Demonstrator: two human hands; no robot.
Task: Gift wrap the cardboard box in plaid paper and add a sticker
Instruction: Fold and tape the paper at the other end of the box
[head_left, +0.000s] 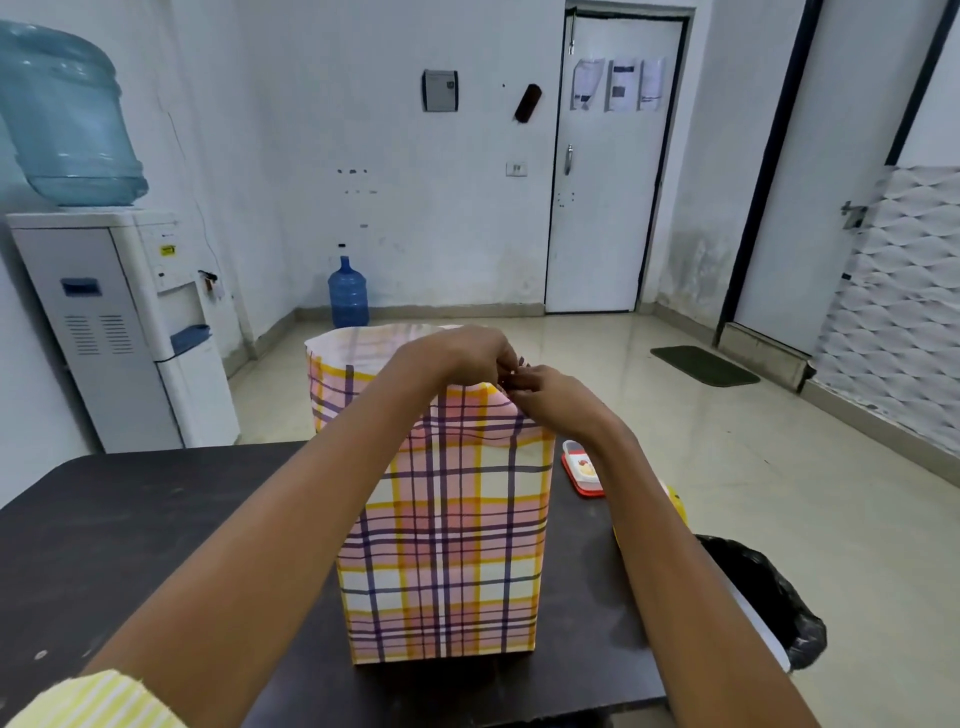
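A tall box wrapped in pink, yellow and purple plaid paper stands upright on the dark table. The paper rises loose above the box's top, and its white inner side shows at the far edge. My left hand and my right hand meet over the top right corner, fingers curled together on something small that I cannot make out. A red and white tape dispenser lies on the table just right of the box.
A yellow object shows behind my right forearm. A bin lined with a black bag stands at the table's right edge. A water dispenser stands to the left, and a blue bottle by the far wall.
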